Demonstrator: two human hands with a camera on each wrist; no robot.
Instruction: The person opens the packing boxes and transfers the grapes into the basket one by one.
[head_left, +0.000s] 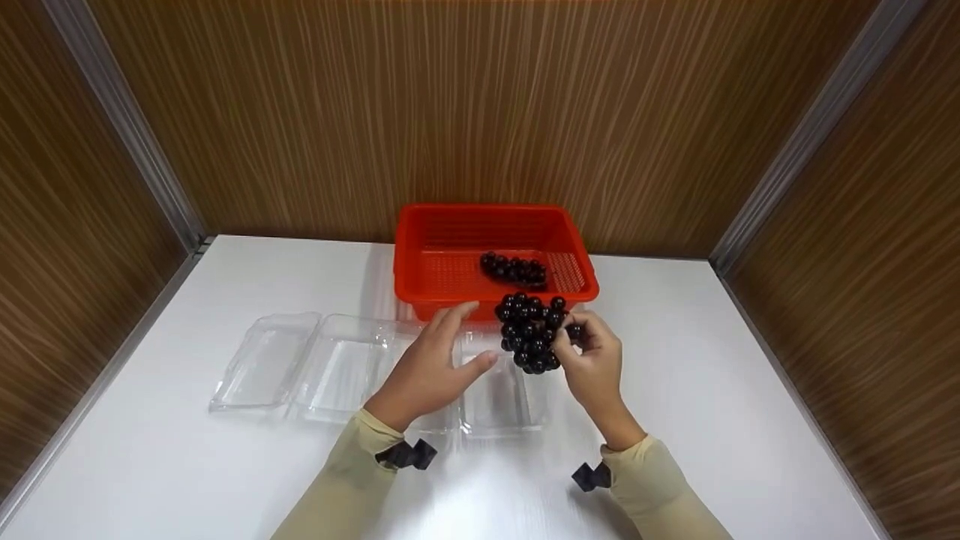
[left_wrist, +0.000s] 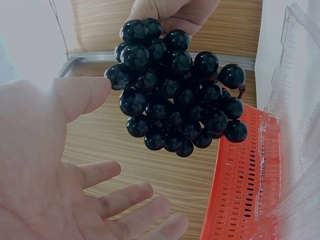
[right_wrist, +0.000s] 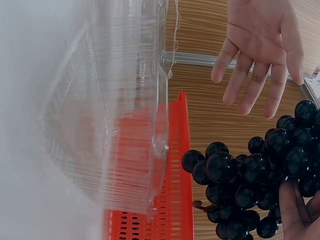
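A bunch of dark grapes (head_left: 529, 334) hangs in the air in front of the red basket, and my right hand (head_left: 592, 360) pinches it from its right side. In the right wrist view the fingers (right_wrist: 295, 212) press in among the grapes. My left hand (head_left: 431, 367) is held to the left of the bunch with fingers spread and nothing in them. In the left wrist view its thumb (left_wrist: 87, 95) reaches right up to the edge of the grapes (left_wrist: 175, 95). Clear plastic clamshell containers (head_left: 337, 367) lie with lids raised below both hands.
The red basket (head_left: 420, 289) stands at the back of the white table (head_left: 675, 337), with another dark bunch of grapes (head_left: 514, 270) inside. Wood-grain walls (head_left: 480, 112) enclose the table at the back and on both sides.
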